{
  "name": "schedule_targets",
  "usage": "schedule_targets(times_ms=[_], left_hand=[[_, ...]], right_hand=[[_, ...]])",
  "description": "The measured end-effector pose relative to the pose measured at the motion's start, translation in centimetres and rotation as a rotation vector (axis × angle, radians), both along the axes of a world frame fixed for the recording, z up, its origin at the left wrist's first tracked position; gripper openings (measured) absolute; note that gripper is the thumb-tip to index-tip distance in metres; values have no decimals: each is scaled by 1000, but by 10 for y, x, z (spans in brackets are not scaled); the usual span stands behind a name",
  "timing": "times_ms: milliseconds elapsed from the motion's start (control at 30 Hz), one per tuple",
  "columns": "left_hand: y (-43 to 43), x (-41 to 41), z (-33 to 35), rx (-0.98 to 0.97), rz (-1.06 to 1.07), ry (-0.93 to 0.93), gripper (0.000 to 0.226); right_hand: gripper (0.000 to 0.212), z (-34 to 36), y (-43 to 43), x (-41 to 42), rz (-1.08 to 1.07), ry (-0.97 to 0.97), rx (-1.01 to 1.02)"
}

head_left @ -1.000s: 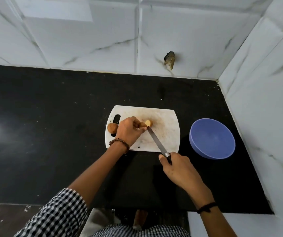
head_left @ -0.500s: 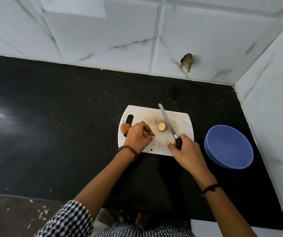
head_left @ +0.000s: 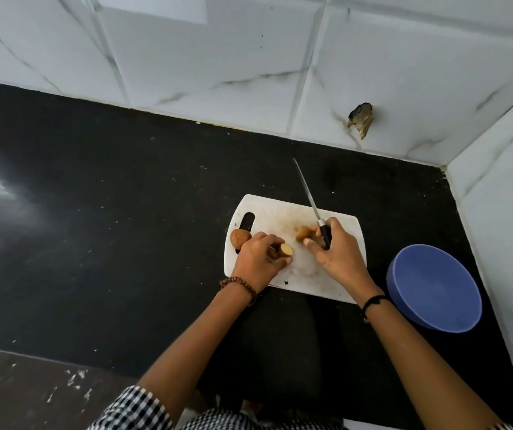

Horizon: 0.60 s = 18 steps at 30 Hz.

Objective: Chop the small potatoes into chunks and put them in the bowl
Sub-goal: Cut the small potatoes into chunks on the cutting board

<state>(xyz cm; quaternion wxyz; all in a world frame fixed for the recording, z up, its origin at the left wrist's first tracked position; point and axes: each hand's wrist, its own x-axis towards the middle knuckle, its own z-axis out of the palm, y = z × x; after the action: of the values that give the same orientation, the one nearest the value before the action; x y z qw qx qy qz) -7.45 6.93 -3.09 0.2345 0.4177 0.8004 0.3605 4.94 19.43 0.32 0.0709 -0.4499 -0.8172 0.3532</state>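
Observation:
A white cutting board (head_left: pixel 280 212) lies on the black counter. My left hand (head_left: pixel 256 260) grips a cut potato half (head_left: pixel 286 250), its pale cut face turned right. A whole brown potato (head_left: pixel 239 237) sits at the board's left edge by the handle slot. My right hand (head_left: pixel 337 252) holds the black handle of a knife (head_left: pixel 309 200), whose blade points up and away past the board's far edge. The thumb and a finger of that hand touch the other potato half (head_left: pixel 304 232). A blue bowl (head_left: pixel 433 288) stands to the right of the board, with nothing visible inside.
White marble-look tiled walls close in the counter at the back and right, forming a corner. A broken hole (head_left: pixel 361 119) shows in the back wall tile. The black counter (head_left: pixel 109 228) stretches wide to the left. The counter's front edge runs at the lower left.
The potato has been split into two halves. My right hand moved forward onto the board, swinging the knife blade up and away, and reached the right half. My left hand drew its half nearer.

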Motion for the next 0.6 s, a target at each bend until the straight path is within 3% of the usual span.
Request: schedule_targets(times_ms=[300,500,600], left_hand=[[-2,0,-4,26,24,-61,36],[-4,2,-5,68,41,-73,36],[-4,1,-5,67,29,-78,34]], right_hand=[[20,13,16,-56,74,-49,-7],[50,-1,17,-58,23,-93,-68],[54,-3,20,-51,54,-124,-77]])
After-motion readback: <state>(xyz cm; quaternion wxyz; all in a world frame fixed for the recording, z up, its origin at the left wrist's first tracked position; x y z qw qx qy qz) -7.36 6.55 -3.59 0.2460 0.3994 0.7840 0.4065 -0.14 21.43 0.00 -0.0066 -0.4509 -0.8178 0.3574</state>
